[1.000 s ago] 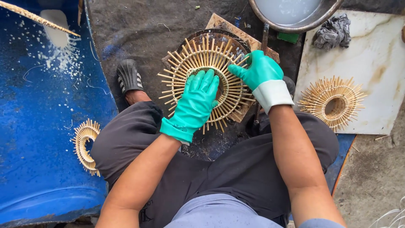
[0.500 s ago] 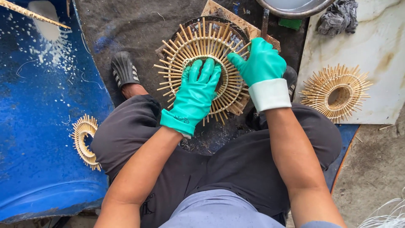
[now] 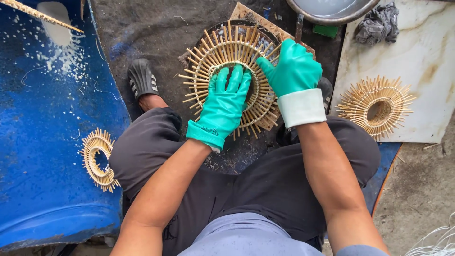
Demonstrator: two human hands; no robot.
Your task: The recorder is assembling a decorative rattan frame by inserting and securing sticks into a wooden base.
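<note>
A round sunburst frame of bamboo sticks [image 3: 213,59] lies on a dark round base and a wooden board [image 3: 246,12] between my knees. My left hand [image 3: 225,104], in a green rubber glove, presses flat on the frame's lower middle with fingers spread. In a green glove with a white cuff, my right hand [image 3: 294,71] grips the frame's right edge, fingers curled over the sticks. Much of the frame's right half is hidden under both gloves.
A second sunburst frame [image 3: 377,106] rests on a pale stone slab [image 3: 426,52] at right. A third frame [image 3: 97,159] lies on a blue drum [image 3: 42,142] at left. A metal basin [image 3: 332,9], a grey rag [image 3: 377,23] and a green block [image 3: 324,31] sit at the top.
Both hands and the frame have stayed together; the left hand has slid slightly toward the frame's centre. The camera view has shifted a little.
</note>
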